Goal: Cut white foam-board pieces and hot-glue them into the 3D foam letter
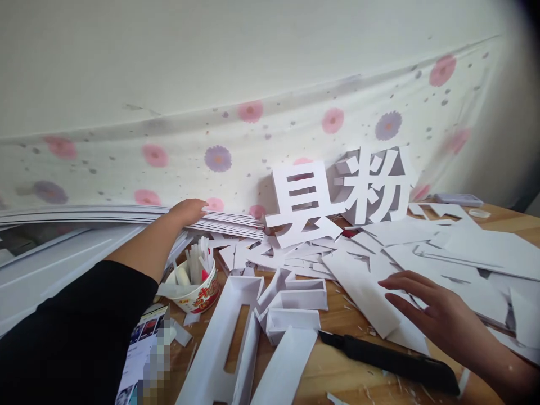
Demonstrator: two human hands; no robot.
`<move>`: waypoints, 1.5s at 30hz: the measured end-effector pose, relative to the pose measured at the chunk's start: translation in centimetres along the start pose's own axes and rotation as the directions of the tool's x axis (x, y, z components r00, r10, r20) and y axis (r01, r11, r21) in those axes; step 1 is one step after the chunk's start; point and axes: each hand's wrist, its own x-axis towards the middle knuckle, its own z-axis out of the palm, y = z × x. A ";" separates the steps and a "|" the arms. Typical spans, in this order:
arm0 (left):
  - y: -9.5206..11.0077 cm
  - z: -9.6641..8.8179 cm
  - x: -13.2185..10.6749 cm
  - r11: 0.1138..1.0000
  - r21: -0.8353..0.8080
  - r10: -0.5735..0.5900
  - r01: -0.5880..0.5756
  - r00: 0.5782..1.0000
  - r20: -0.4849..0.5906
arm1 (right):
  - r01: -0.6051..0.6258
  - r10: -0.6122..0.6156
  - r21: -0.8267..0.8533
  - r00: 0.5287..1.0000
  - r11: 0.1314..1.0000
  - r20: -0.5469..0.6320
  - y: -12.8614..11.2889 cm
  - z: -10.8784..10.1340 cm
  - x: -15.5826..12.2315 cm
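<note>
My left hand (189, 212) reaches to the back, closed over the edge of a stack of long white foam board strips (236, 223); its fingertips are partly hidden. My right hand (426, 301) hovers above loose white foam board pieces (367, 292), holding nothing, fingers apart. A black utility knife (392, 360) lies just below it, blade toward the left. In front of me lies a hollow white foam board character (247, 337) with raised side walls. Two finished-looking white characters, "县" (304, 197) and "粉" (375, 185), stand at the back.
A paper tub (196, 292) of white sticks stands left of the hollow character. A printed sheet or screen (143, 354), partly blurred, lies by my left sleeve. Scraps cover the wooden table (337, 365). Floral cloth (295, 135) covers the lower wall. A flat box (459, 199) sits back right.
</note>
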 end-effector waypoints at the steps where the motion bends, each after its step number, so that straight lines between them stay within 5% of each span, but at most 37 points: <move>1: -0.6 0.5 0.7 1.000 0.022 0.011 -0.012 0.999 0.034 | 0.000 0.000 0.013 1.000 1.000 -0.001 0.0 -0.1 0.0; 6: -3.0 2.0 2.6 0.992 0.120 0.019 -0.037 0.989 0.148 | -0.050 0.050 0.016 0.998 0.999 0.031 0.5 0.0 -0.1; 12: -3.3 2.3 2.7 0.982 0.171 0.067 -0.081 0.994 0.086 | -0.037 0.038 -0.014 0.997 0.999 0.061 0.6 0.1 -0.2; 17: -1.9 2.4 1.1 0.959 0.217 0.198 -0.185 0.979 -0.041 | -0.025 0.025 -0.011 0.998 1.000 0.055 -0.3 0.0 0.0; 22: -0.1 -1.6 -2.1 0.936 0.290 0.282 -0.198 0.917 -0.283 | 0.008 -0.009 0.043 1.000 0.999 0.024 -1.0 -0.1 -0.1; 27: 4.5 -7.0 -7.5 0.931 0.324 0.322 -0.169 0.800 -0.506 | 0.084 -0.073 0.107 0.992 0.991 -0.107 -2.2 -0.7 0.3; 30: 8.8 -8.0 -11.5 0.930 0.303 0.351 -0.209 0.749 -0.562 | 0.176 -0.127 0.181 0.959 0.968 -0.253 -4.2 -1.4 0.5; 33: 13.4 -7.0 -16.1 0.928 0.249 0.372 -0.277 0.725 -0.580 | 0.289 -0.189 0.263 0.918 0.920 -0.347 -7.3 -2.7 0.2; 38: 19.7 -4.6 -23.9 0.911 0.149 0.389 -0.385 0.681 -0.621 | 0.327 -0.227 0.482 0.940 0.813 -0.256 -12.5 -5.2 -1.3; 42: 22.1 -3.2 -28.0 0.832 0.015 0.410 -0.554 0.597 -0.690 | 0.333 -0.186 0.552 0.934 0.765 -0.306 -14.5 -6.0 -2.6; 45: 22.4 -2.3 -29.4 0.801 0.012 0.448 -0.599 0.586 -0.675 | 0.320 -0.124 0.568 0.926 0.758 -0.356 -14.6 -6.0 -3.2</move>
